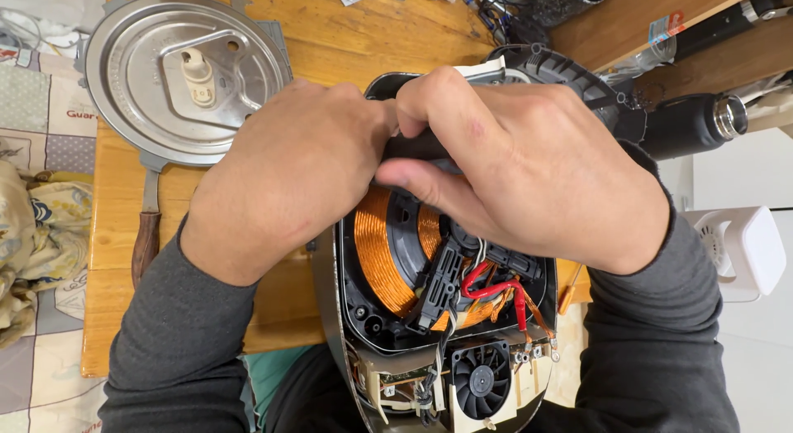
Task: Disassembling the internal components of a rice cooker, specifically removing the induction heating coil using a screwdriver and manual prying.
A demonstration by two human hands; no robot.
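**Opened cooker held bottom-up as both hands close on a dark part at its far rim**

An induction cooker (429, 317) is seen lying bottom-up across the lap and table edge, directly beneath both hands, its base cover already off. The copper coil (378, 251), black coil frame (438, 288), red wires (487, 284) and a small black fan (481, 382) are laid bare just below the hands, toward the wearer. The internals are judged to be still fastened in place, so the strip-down appears only partly done.

The left hand (289, 173) and the right hand (529, 164) are pressed together, fingers curled shut around a dark part (417, 145) at the cooker's far rim; what exactly is gripped cannot be told.

A wooden table (347, 36) is spread beyond the hands. A round metal lid plate (186, 78) is set beyond the left hand, with a wooden-handled tool (147, 235) partly tucked under it, left of the left wrist. A black cylindrical tool (690, 123) is lying right of the right hand, a white fan (739, 251) below it, and patterned cloth (37, 235) is bunched at far left.
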